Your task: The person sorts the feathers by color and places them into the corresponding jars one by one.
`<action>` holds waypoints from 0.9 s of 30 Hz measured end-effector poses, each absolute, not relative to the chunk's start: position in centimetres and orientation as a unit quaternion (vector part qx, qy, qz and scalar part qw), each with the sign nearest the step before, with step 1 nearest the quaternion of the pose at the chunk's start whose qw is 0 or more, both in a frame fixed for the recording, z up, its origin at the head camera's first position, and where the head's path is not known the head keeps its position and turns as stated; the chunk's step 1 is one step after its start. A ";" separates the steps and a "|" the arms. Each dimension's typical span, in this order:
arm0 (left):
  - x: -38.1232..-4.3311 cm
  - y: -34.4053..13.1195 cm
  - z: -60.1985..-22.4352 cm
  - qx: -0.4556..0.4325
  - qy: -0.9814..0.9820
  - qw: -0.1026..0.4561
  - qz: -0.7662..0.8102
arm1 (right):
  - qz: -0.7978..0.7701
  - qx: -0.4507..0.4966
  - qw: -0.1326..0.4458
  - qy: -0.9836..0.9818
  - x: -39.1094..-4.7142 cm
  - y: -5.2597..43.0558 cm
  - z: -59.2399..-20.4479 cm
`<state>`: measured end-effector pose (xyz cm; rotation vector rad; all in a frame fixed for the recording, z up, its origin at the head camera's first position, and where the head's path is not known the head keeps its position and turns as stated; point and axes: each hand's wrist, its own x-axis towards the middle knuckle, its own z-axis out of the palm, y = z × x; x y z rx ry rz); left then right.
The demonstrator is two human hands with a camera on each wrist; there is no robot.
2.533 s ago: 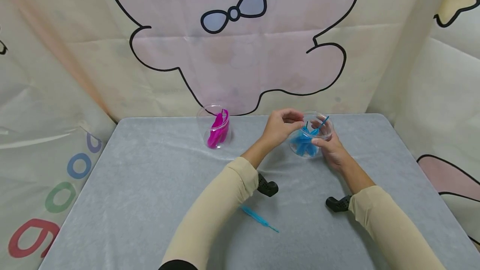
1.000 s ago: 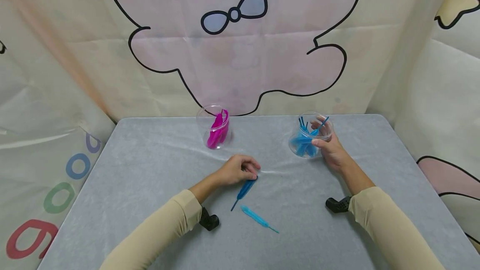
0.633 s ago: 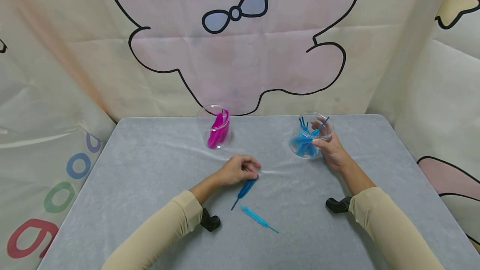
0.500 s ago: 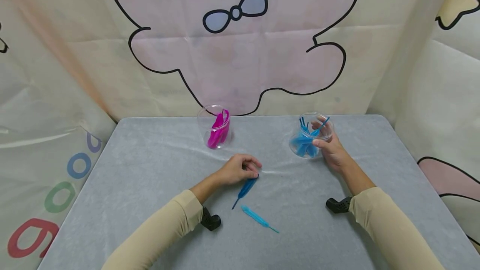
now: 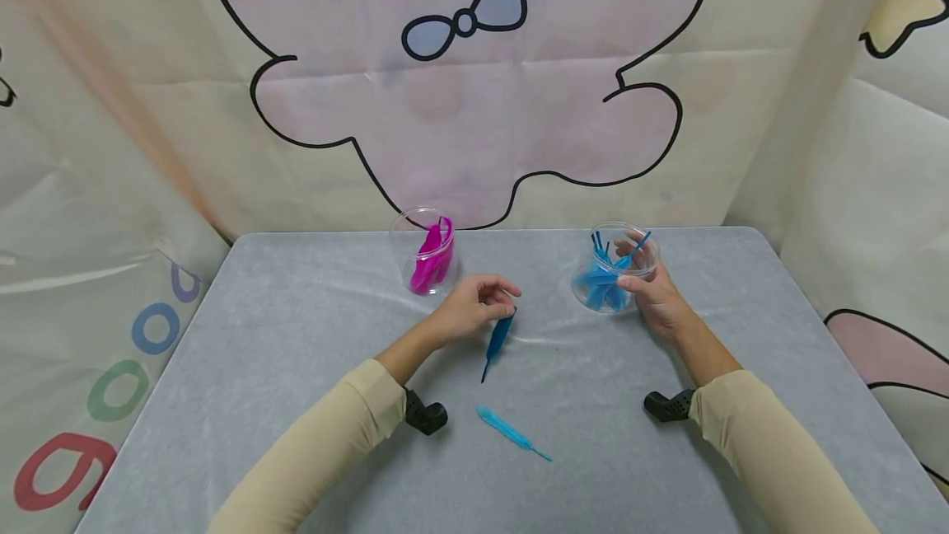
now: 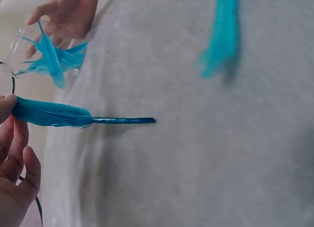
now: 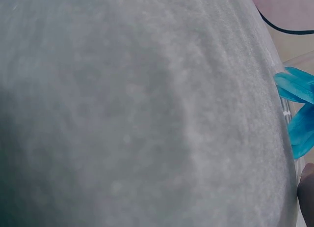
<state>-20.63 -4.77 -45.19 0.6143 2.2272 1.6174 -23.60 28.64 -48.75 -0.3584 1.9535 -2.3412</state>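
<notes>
My left hand (image 5: 474, 306) pinches a dark blue feather (image 5: 499, 339) by its vaned tip, between thumb and finger, above the middle of the table. In the left wrist view that feather (image 6: 54, 113) has its bare quill pointing away from the fingers. My right hand (image 5: 654, 293) grips a clear plastic cup (image 5: 617, 231) from its right side, thumb at the near wall. Several blue feathers (image 5: 604, 283) stand in the cup with quills up. A lighter blue feather (image 5: 511, 432) lies on the table nearer to me. In the right wrist view only a fingertip (image 7: 306, 187) shows beside the cup's feathers (image 7: 300, 131).
Another clear cup (image 5: 404, 237), with magenta feathers (image 5: 432, 258) inside, stands at the back of the table, left of centre. A grey cloth covers the table (image 5: 296, 320). Behind it hangs a printed backdrop (image 5: 563, 122) with a blue bow.
My left hand has come out of the blue feathers' cup with one feather, paused low near the lying feather, then moved slightly away from me. The right hand and its cup stay put.
</notes>
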 end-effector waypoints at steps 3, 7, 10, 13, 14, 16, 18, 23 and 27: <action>-21.0 -4.3 -44.6 0.218 0.781 0.141 0.568 | -0.762 -0.118 0.036 0.636 -23.7 28.6 -48.8; -21.5 -3.6 -43.6 0.211 0.781 0.128 0.574 | -0.762 -0.119 0.035 0.635 -23.7 28.7 -48.8; -21.8 -2.9 -42.7 0.207 0.782 0.119 0.576 | -0.763 -0.119 0.033 0.635 -23.7 28.7 -48.9; -22.2 -2.2 -42.0 0.214 0.783 0.105 0.574 | -0.761 -0.119 0.032 0.636 -23.8 28.7 -48.8; -22.3 -2.0 -41.7 0.216 0.783 0.100 0.575 | -0.761 -0.119 0.033 0.637 -23.8 28.7 -48.8; -22.5 -1.6 -41.4 0.218 0.781 0.093 0.578 | -0.760 -0.118 0.034 0.638 -23.8 28.7 -48.8; -22.7 -1.2 -41.1 0.217 0.779 0.087 0.581 | -0.758 -0.116 0.037 0.640 -23.8 28.7 -48.9; -23.3 -0.2 -40.4 0.204 0.775 0.068 0.594 | -0.758 -0.117 0.041 0.640 -23.8 28.8 -48.9; -23.7 0.7 -39.4 0.203 0.772 0.047 0.600 | -0.761 -0.122 0.038 0.636 -23.8 28.7 -48.8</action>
